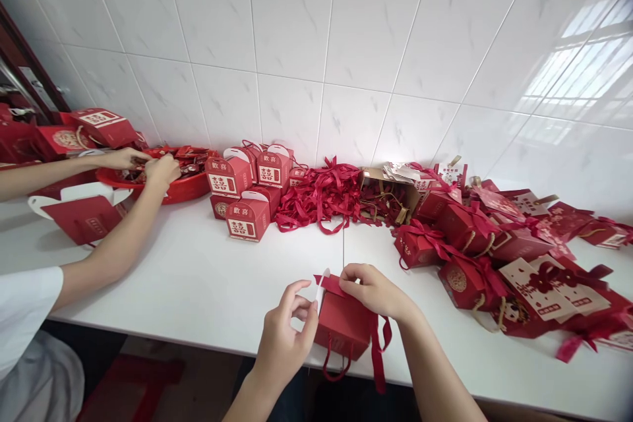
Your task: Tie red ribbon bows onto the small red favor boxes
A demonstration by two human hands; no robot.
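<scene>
A small red gift box [346, 318] stands near the front edge of the white table, its red cord handle [336, 369] hanging over the near side. A red ribbon [378, 359] lies across its top and trails down on the right; the other end pokes out past the white-backed flap. My right hand [368, 290] pinches the ribbon on the box top. At the left side of the box, my left hand [291, 323] has curved fingers held apart, the thumb close to the flap; whether it touches is unclear.
Red boxes [247, 219] are stacked by the wall beside a heap of red ribbons [321, 194] and an open carton [368, 175]. Several ribboned boxes [459, 224] crowd the right. At left, another person's hands [163, 170] reach into a red basin [190, 190] near an open box [84, 217].
</scene>
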